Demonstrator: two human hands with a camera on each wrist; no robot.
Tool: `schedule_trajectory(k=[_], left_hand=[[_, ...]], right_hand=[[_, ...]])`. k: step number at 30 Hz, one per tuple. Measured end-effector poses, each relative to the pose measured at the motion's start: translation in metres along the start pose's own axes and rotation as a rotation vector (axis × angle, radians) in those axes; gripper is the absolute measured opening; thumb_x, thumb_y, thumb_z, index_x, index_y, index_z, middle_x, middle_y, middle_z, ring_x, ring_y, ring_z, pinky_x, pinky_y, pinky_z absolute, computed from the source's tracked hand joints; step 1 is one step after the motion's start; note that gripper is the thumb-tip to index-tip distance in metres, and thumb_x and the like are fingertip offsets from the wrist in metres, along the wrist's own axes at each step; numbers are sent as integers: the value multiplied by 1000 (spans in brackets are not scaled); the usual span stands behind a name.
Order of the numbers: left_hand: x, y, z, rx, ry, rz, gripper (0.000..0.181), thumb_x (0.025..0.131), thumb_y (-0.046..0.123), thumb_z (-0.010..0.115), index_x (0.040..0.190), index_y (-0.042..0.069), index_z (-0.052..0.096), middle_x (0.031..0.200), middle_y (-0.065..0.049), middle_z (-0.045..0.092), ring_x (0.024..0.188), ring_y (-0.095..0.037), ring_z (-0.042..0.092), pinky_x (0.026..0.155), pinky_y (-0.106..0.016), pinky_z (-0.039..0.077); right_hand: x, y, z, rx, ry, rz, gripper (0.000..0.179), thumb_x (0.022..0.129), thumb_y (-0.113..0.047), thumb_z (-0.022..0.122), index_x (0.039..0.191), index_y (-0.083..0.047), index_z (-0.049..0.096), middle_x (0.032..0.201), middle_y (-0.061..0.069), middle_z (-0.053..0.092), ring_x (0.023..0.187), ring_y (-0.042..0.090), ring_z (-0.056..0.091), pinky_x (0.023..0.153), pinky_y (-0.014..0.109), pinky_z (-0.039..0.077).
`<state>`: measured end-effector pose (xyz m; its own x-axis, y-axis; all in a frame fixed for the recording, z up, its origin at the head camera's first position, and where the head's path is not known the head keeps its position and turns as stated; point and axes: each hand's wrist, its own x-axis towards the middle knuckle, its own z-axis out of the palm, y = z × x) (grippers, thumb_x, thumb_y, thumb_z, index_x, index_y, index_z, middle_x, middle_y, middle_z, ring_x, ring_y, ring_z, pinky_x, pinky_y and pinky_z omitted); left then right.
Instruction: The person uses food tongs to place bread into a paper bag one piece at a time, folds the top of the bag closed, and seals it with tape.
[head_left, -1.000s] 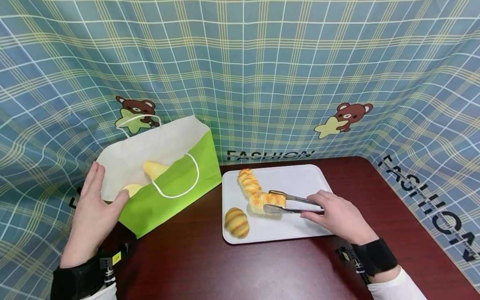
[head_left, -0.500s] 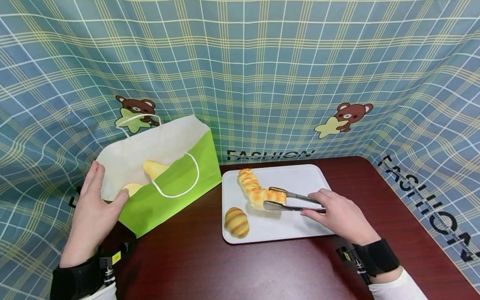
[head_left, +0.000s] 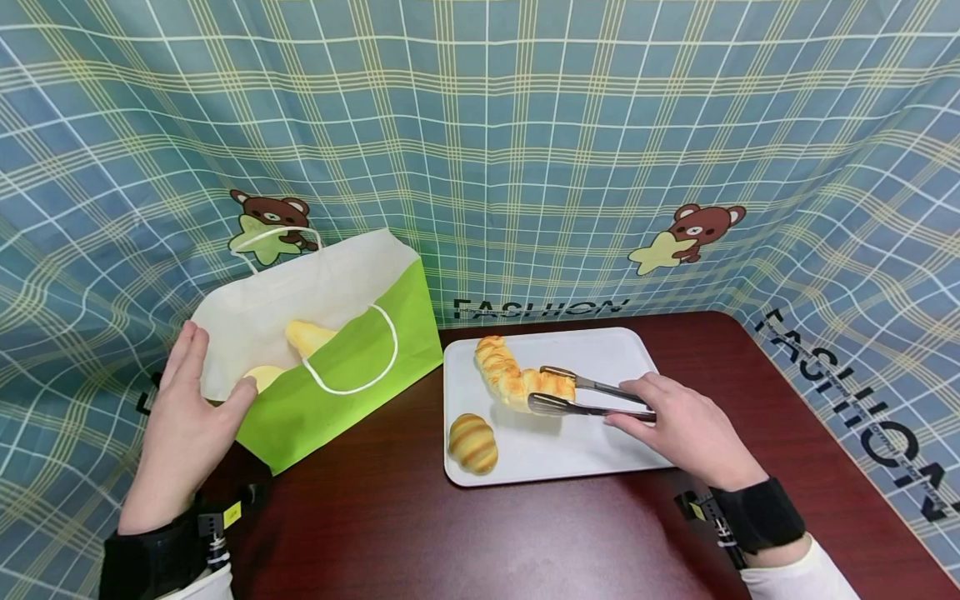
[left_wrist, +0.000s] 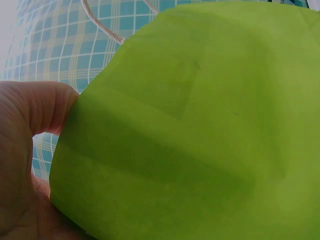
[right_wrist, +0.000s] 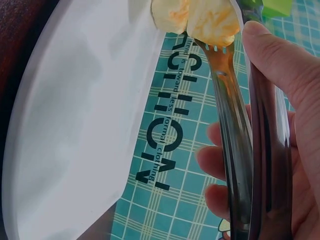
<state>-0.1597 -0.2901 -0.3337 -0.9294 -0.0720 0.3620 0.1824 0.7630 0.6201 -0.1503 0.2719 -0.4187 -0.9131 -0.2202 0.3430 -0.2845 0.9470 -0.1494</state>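
In the head view my right hand (head_left: 693, 429) holds metal food tongs (head_left: 600, 398), their tips closed around the right end of a bent, segmented golden bread (head_left: 501, 367). That end seems slightly raised over the white tray (head_left: 600, 450); whether the far end touches it I cannot tell. A striped oval bun (head_left: 473, 444) lies at the tray's near left corner. At the left, my left hand (head_left: 183, 425) rests with spread fingers against the side of a green paper bag (head_left: 352, 400). Its thumb (left_wrist: 55, 102) touches the bag's edge in the left wrist view.
Inside the open bag are two pale yellow pieces, one long (head_left: 309, 339) and one rounded (head_left: 265, 377), partly hidden by the front panel. White rope handles (head_left: 393, 350) stick out from the bag. A plaid curtain (head_left: 525, 167) hangs behind the dark wooden table (head_left: 495, 542).
The tongs' end of the bread has risen a little, and my right hand has shifted slightly right and up with the tongs. The left hand and bag look nearly unchanged.
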Motion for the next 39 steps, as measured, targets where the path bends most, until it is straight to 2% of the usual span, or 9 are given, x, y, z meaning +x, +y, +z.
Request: schedule_trajectory(k=[15, 31, 39], left_hand=[[2, 0, 0, 3, -3, -6, 79, 92, 27, 55, 152, 11, 7, 159, 1, -2, 145, -30, 0, 109, -62, 11], [3, -1, 0, 4, -4, -17, 79, 92, 27, 55, 152, 12, 7, 159, 2, -2, 145, -29, 0, 109, -62, 11], [2, -1, 1, 5, 0, -15, 78, 92, 27, 55, 152, 11, 8, 159, 1, -1, 145, -30, 1, 109, -62, 11]], right_hand=[[0, -2, -8, 15, 34, 14, 51, 78, -65, 61, 110, -26, 65, 91, -14, 57, 70, 5, 48, 55, 28, 41], [1, -5, -17, 3, 108, -18, 51, 79, -64, 62, 112, -25, 66, 92, -16, 56, 67, 5, 46, 55, 27, 39], [6, -10, -22, 6, 130, -44, 51, 78, -63, 63, 112, -25, 65, 96, -13, 58, 68, 4, 46, 55, 27, 40]])
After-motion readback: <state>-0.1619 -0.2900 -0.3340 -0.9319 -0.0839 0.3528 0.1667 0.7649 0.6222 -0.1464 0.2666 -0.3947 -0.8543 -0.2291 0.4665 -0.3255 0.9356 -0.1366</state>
